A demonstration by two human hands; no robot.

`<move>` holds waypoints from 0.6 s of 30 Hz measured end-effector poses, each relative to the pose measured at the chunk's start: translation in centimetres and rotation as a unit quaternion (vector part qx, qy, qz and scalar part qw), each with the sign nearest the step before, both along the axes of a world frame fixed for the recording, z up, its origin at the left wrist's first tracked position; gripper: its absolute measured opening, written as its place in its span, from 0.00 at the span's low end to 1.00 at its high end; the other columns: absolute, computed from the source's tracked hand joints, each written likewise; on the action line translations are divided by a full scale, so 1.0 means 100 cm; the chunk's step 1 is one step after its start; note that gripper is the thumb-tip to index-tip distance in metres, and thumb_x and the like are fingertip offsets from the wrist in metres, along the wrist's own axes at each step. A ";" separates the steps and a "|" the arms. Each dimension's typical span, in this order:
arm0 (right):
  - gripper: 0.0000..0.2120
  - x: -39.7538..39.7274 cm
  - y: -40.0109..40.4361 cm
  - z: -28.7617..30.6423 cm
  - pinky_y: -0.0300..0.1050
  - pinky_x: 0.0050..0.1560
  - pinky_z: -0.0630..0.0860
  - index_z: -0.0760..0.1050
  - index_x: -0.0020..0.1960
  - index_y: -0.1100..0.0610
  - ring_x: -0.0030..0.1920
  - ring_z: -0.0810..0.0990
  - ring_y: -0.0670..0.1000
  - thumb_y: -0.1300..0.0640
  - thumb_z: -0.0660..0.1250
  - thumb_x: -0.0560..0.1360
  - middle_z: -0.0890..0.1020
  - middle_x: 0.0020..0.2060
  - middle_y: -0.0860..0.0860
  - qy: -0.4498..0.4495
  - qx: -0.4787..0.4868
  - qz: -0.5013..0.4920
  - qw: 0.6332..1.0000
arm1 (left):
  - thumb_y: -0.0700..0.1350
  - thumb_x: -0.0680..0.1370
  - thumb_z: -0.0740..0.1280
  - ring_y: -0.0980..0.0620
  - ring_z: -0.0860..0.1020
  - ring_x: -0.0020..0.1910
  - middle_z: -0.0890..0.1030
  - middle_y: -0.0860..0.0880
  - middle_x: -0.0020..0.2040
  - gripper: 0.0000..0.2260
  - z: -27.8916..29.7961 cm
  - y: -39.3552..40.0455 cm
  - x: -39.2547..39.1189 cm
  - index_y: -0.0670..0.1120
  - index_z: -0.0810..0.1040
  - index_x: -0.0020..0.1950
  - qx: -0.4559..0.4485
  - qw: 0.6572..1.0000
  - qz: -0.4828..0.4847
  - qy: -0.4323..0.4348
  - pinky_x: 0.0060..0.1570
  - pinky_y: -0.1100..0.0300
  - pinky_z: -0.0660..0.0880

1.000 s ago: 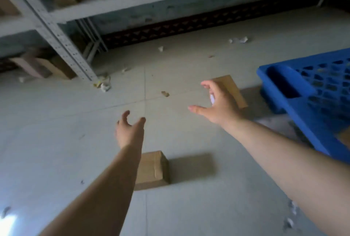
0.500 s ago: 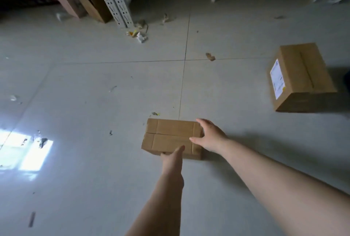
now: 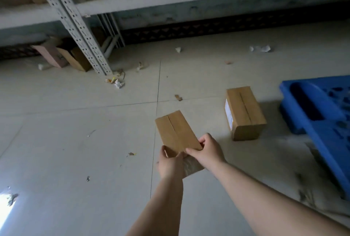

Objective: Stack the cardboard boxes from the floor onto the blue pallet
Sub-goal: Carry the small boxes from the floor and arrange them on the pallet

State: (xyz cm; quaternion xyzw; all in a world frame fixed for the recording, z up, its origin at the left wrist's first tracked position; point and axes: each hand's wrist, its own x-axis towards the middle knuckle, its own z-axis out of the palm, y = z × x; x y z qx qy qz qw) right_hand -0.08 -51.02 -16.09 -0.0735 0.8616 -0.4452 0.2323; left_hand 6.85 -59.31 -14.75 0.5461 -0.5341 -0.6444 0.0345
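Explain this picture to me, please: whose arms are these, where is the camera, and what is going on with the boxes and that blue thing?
There is no machine here. A person wears a wide-angle camera on the head, looking forward and down, so you see their own two bare arms reaching out.

The left hand and the right hand both grip the near end of a small cardboard box, which they hold above the floor.

A second cardboard box, with a white label on its side, sits on the floor further right. At the right edge lies the blue pallet where the boxes are to be stacked.

Behind stands a metal shelf rack with more cartons, and paper scraps litter the floor.
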 end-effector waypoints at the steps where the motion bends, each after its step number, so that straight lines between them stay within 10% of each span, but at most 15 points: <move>1: 0.17 -0.005 0.010 0.017 0.37 0.31 0.66 0.67 0.45 0.54 0.39 0.74 0.46 0.50 0.74 0.66 0.75 0.41 0.48 0.003 -0.016 -0.017 1.000 | 0.43 0.72 0.70 0.41 0.78 0.55 0.72 0.43 0.64 0.31 0.017 0.006 -0.008 0.55 0.61 0.71 -0.027 0.999 -0.019 0.005 0.57 0.46 0.76; 18: 0.17 0.006 0.334 0.234 0.52 0.42 0.79 0.73 0.47 0.56 0.41 0.81 0.55 0.51 0.75 0.65 0.82 0.41 0.52 0.212 -0.179 -0.427 0.861 | 0.38 0.71 0.65 0.39 0.76 0.56 0.72 0.43 0.63 0.30 0.248 0.313 -0.108 0.60 0.65 0.69 -0.135 0.880 -0.409 0.200 0.57 0.46 0.76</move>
